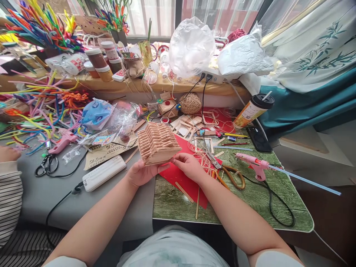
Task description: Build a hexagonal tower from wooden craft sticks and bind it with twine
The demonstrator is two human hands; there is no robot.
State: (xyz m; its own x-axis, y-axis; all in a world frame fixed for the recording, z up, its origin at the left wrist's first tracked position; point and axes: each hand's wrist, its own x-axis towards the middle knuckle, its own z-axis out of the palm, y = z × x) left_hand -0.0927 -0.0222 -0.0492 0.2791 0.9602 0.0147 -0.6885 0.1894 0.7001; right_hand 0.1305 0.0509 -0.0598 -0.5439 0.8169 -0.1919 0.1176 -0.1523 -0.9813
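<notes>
A small wooden model house built of craft sticks (158, 142), with a ridged, stepped roof, is held above the table in front of me. My left hand (144, 173) supports it from below, palm up. At its lower right corner, my right hand (189, 167) grips the edge between thumb and fingers. Beneath my hands lies a red sheet of paper (191, 189), with a loose craft stick (184, 191) across its edge. Scissors with tan handles (233, 176) rest just right of my right hand, next to tangled twine (204, 161).
A pink glue gun (258, 167) with a long glue stick lies right, near a phone (259, 139) and a drink cup (253, 107). Left are a white power strip (104, 172), black scissors (46, 165) and another person's sleeve (9, 200). Behind sit a twine ball (190, 103) and stick frames (185, 126).
</notes>
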